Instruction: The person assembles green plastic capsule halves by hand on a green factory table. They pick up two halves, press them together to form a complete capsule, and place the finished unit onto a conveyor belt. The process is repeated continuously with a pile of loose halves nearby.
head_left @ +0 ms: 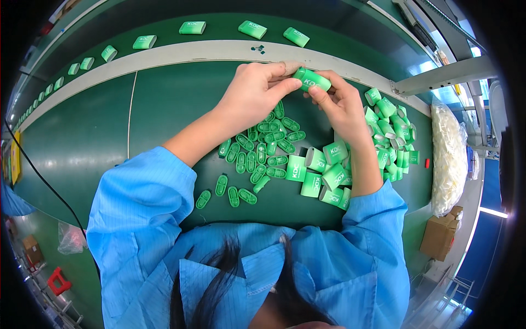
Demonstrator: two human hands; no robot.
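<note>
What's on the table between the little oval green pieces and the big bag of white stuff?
Two heaps of green casings lie between the oval caps and the white bag, in the head view.

Green bench [98, 142] strewn with green caps [257, 159]

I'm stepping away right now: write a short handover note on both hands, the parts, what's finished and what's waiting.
Left hand and right hand: both pinch one green shell above the bench.
Below the hands: a spread of small oval green inserts and a pile of green shells; more shells lie to the right.
Done, apparently: single green pieces spaced along the belt beyond the grey rail.
Left: both loose piles on the bench.
</note>
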